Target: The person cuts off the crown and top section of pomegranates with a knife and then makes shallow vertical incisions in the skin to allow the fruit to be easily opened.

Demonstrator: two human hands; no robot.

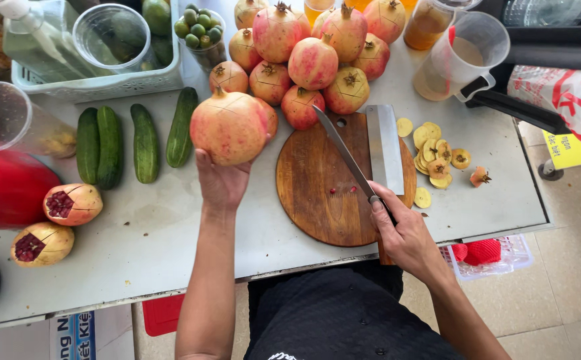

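Two bare hands work above a grey table (170, 220). The left hand (222, 179) is raised palm-up, fingers cupped under a large pomegranate (229, 127); the fruit sits in the palm, clear of the table, just left of the round wooden board (317, 193). Shallow score lines run across its skin.

The right hand (404, 233) is wrapped closed around the handle of a long knife (344, 152). The blade slants up and to the left over the board, with its tip near the pile (310, 57) of whole pomegranates behind the board. A cleaver (385, 147) lies flat on the board's right side, just beside the knife.

Cut crown pieces and peel discs (437, 155) lie on the table to the right of the board. Four cucumbers (134, 141) lie side by side to the left of the held fruit. Two pomegranates with windows cut in them (57, 223), red seeds exposed, lie at the table's left edge, next to a red appliance (4, 190). A white basket (104, 83) stands at the back left, and a clear measuring jug (467, 57) at the back right.
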